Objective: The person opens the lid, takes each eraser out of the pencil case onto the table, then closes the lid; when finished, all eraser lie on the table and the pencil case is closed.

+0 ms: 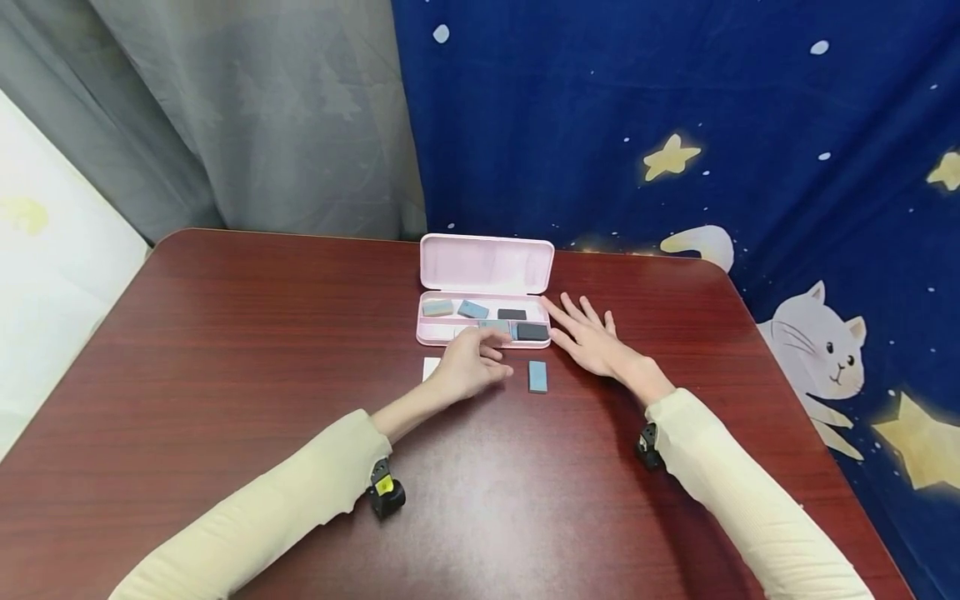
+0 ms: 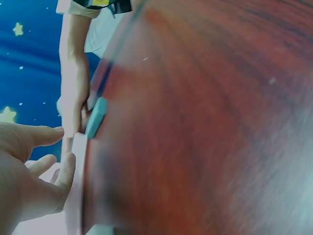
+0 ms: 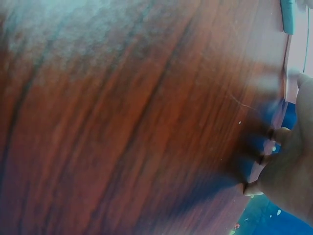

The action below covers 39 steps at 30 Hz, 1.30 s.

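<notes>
I have one pink pencil case (image 1: pixel 432 341) open on one reddish-brown table (image 1: pixel 300 350), its single lid (image 1: pixel 487 263) raised at the back. The back compartment holds three small rectangular blocks: one beige-grey block (image 1: pixel 437 308), one blue block (image 1: pixel 473 309) and one black block (image 1: pixel 512 314). In the front compartment I make out two more, a grey-blue block (image 1: pixel 492 325) and a larger black block (image 1: pixel 532 332); I cannot tell how many pale pieces lie at its left end. Two blocks lie on the table in front of the case, one teal block (image 1: pixel 537 377) and one white block (image 1: pixel 431 367), partly hidden by my left hand (image 1: pixel 471 367). That hand hangs over the case's front edge, thumb and bent fingers apart, holding nothing. My right hand (image 1: pixel 594 346) lies at the case's right end, fingers spread wide, holding nothing.
</notes>
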Each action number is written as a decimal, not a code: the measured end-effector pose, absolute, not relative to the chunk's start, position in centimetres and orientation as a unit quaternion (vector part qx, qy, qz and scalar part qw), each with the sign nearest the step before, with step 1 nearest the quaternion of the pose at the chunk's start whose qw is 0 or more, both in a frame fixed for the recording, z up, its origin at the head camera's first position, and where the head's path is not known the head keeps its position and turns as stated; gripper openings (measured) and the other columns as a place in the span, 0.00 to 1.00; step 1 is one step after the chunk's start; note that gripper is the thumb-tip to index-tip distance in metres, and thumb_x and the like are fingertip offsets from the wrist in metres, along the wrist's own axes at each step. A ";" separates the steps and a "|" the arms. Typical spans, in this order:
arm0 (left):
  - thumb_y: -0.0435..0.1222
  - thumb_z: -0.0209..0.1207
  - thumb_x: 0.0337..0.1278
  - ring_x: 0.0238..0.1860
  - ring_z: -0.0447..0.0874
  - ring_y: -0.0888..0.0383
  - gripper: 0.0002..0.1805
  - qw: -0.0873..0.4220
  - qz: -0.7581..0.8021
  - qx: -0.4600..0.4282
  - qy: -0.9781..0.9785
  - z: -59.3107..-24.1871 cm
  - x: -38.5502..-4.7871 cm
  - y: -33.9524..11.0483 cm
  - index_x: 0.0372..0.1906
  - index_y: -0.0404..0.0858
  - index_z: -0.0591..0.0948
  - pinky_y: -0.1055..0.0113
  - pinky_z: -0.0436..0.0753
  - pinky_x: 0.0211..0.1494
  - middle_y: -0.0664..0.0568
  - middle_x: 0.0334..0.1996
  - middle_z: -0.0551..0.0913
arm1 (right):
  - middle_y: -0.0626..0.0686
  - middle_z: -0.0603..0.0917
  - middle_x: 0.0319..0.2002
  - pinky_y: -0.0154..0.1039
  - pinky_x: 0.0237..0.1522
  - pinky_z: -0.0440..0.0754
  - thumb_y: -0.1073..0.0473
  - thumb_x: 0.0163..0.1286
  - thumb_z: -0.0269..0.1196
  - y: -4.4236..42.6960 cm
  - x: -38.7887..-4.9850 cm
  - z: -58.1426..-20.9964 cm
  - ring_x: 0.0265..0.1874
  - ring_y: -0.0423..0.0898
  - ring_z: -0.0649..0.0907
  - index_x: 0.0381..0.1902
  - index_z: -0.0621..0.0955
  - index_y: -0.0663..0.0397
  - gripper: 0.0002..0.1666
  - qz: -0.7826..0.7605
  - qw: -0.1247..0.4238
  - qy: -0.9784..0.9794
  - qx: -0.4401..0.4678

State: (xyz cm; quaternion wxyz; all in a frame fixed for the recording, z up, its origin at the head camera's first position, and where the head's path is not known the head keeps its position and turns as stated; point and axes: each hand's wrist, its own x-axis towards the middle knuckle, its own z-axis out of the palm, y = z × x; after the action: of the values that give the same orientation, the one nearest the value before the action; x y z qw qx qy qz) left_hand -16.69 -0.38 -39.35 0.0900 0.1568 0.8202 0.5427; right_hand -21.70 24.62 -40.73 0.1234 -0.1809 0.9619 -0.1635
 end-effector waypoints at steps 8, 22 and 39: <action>0.25 0.67 0.47 0.45 0.83 0.46 0.24 0.051 0.552 0.146 0.819 -37.9 -19.4 -2.9 0.54 0.28 0.78 0.63 0.83 0.45 0.36 0.48 0.81 | 0.54 0.43 0.77 0.71 0.64 0.34 0.35 0.76 0.39 24.6 -21.7 -40.8 0.74 0.59 0.40 0.77 0.46 0.27 0.35 -0.164 0.119 0.962 -0.183; 0.25 0.65 0.49 0.43 0.85 0.48 0.21 -0.007 0.498 0.102 0.861 -38.3 -24.1 -8.0 0.52 0.29 0.80 0.62 0.83 0.44 0.38 0.43 0.82 | 0.55 0.43 0.77 0.71 0.64 0.32 0.35 0.76 0.40 24.7 -21.8 -40.9 0.74 0.59 0.38 0.76 0.46 0.26 0.35 -0.167 0.120 0.962 -0.178; 0.23 0.60 0.48 0.32 0.77 0.51 0.09 -0.044 0.371 0.181 0.910 -39.4 -25.3 -8.0 0.36 0.30 0.85 0.61 0.75 0.37 0.45 0.27 0.82 | 0.54 0.43 0.77 0.71 0.65 0.35 0.36 0.76 0.39 24.6 -21.7 -40.9 0.74 0.59 0.39 0.76 0.46 0.26 0.34 -0.162 0.114 0.963 -0.180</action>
State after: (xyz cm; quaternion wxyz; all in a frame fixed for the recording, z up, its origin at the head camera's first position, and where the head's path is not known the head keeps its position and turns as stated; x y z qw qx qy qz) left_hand -25.30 -8.01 -39.43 -0.0440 0.1812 0.9096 0.3712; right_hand -21.72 24.58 -40.95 0.1144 -0.1797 0.9634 -0.1625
